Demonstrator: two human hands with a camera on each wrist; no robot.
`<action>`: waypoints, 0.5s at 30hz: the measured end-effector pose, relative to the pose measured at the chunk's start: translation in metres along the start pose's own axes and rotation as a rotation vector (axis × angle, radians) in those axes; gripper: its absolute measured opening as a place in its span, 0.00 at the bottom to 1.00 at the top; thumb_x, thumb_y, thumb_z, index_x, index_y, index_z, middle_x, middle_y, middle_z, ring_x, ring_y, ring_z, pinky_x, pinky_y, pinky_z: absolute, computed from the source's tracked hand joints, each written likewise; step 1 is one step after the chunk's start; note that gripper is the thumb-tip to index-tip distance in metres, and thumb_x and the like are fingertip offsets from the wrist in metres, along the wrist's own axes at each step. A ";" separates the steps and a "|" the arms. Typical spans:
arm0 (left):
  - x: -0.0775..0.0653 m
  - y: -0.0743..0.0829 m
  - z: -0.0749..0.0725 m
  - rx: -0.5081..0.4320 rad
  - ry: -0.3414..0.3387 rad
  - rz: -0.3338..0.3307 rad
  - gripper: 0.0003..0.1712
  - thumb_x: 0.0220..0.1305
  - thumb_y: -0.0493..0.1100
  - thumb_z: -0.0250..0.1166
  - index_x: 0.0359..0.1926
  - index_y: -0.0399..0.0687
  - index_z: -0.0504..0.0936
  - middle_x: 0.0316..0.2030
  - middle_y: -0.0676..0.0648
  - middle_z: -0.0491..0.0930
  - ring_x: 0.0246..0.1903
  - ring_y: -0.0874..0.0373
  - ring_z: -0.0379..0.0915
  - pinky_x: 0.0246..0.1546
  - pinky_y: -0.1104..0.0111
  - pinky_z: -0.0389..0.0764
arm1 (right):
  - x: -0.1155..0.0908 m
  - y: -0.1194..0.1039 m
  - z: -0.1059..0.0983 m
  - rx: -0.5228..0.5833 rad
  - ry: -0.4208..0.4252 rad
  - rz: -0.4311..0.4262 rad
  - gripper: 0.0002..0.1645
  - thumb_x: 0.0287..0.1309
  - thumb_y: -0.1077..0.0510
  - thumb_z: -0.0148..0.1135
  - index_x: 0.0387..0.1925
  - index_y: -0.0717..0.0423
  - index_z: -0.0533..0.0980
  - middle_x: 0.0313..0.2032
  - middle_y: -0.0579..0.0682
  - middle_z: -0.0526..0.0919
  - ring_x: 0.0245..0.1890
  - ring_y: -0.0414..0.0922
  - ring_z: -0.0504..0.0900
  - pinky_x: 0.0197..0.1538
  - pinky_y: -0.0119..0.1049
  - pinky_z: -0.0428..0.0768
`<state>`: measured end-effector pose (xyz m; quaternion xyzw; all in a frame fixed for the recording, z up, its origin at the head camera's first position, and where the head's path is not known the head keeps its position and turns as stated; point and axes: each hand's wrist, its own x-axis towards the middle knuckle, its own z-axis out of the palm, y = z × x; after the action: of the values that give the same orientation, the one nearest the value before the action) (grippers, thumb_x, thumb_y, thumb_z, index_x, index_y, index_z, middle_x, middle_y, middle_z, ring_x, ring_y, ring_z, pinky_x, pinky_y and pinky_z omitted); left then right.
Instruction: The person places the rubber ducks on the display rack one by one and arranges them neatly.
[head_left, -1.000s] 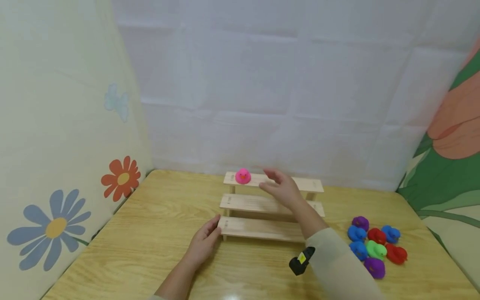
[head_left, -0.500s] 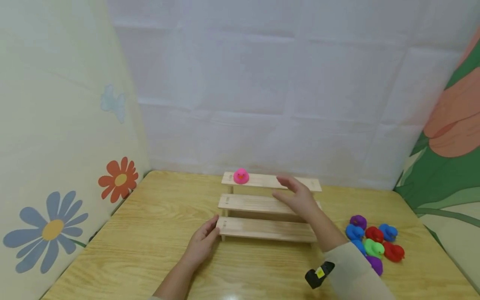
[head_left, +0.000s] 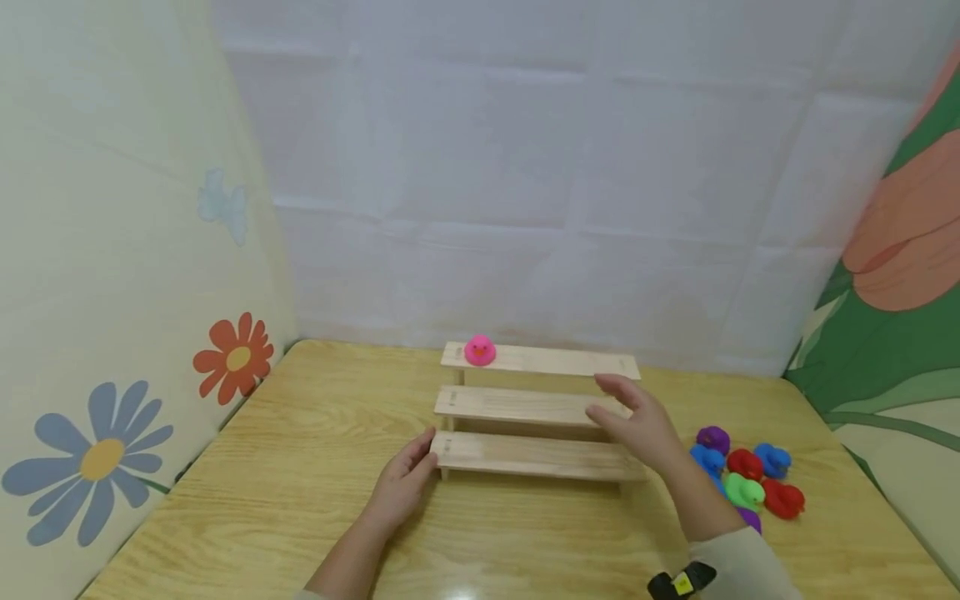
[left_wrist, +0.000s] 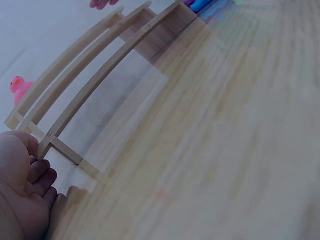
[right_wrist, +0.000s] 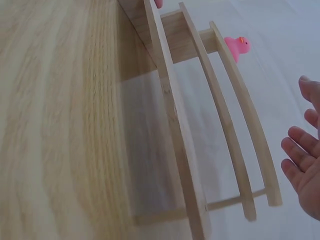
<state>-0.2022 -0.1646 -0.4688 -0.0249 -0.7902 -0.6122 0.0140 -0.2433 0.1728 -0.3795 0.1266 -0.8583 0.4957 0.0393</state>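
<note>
A three-tier wooden stand [head_left: 517,454] stands on the table. A pink rubber duck [head_left: 480,351] sits near the left end of its top tier, facing front. My left hand [head_left: 400,490] holds the left end of the lowest tier; in the left wrist view the thumb lies at the plank's end with the other fingers curled below. My right hand [head_left: 637,425] hovers over the right end of the stand, overlapping the middle tier in the head view. Its fingers are spread and loosely bent with nothing between them, as the right wrist view also shows.
Several rubber ducks in purple, blue, red and green are grouped right of the stand, among them a green duck [head_left: 744,492] and a red duck [head_left: 783,498]. My right forearm partly covers this group. A white cloth [head_left: 465,167] hangs behind the wooden table [head_left: 330,400].
My right hand has drawn back from beside the pink duck, moving right and toward me. The duck stays on the top tier, and my left hand keeps its place.
</note>
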 end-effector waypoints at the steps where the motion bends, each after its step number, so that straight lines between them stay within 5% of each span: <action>1: 0.000 0.000 0.000 0.000 0.002 -0.004 0.28 0.75 0.38 0.50 0.71 0.32 0.60 0.72 0.34 0.60 0.73 0.42 0.53 0.73 0.51 0.57 | -0.003 0.001 -0.002 0.003 0.006 0.002 0.33 0.62 0.51 0.65 0.65 0.58 0.69 0.66 0.61 0.72 0.69 0.60 0.67 0.68 0.57 0.70; 15: 0.002 -0.003 0.000 -0.012 0.007 -0.008 0.28 0.75 0.37 0.50 0.71 0.32 0.60 0.71 0.34 0.60 0.73 0.42 0.54 0.73 0.52 0.57 | -0.041 0.023 -0.028 -0.064 0.086 0.119 0.37 0.61 0.47 0.66 0.67 0.59 0.67 0.67 0.63 0.70 0.70 0.63 0.64 0.70 0.61 0.66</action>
<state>-0.2049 -0.1654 -0.4715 -0.0197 -0.7867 -0.6169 0.0141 -0.2112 0.2155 -0.3929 0.0528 -0.8772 0.4746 0.0504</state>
